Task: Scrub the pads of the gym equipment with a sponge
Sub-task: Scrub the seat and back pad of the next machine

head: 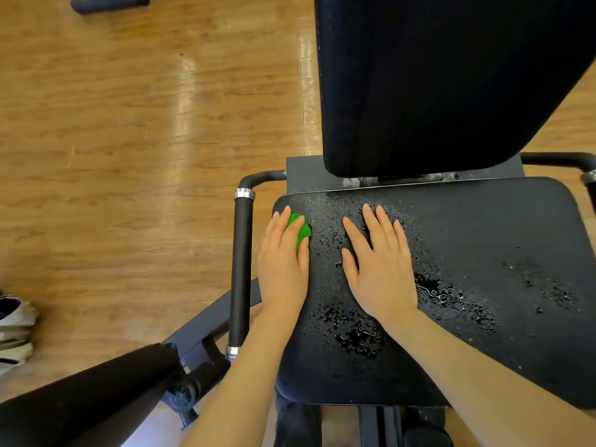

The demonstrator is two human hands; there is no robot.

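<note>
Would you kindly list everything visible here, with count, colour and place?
seat pad: one, black, wet with droplets, centre right
back pad: one, black, upright behind the seat pad
sponge: one, green, on the seat pad's far left corner
handle: one, black with silver rings, left of the seat pad
roller pad: one, black, bottom left
floor: wood, brown
left hand: one, flat on the sponge
right hand: one, flat on the seat pad
</note>
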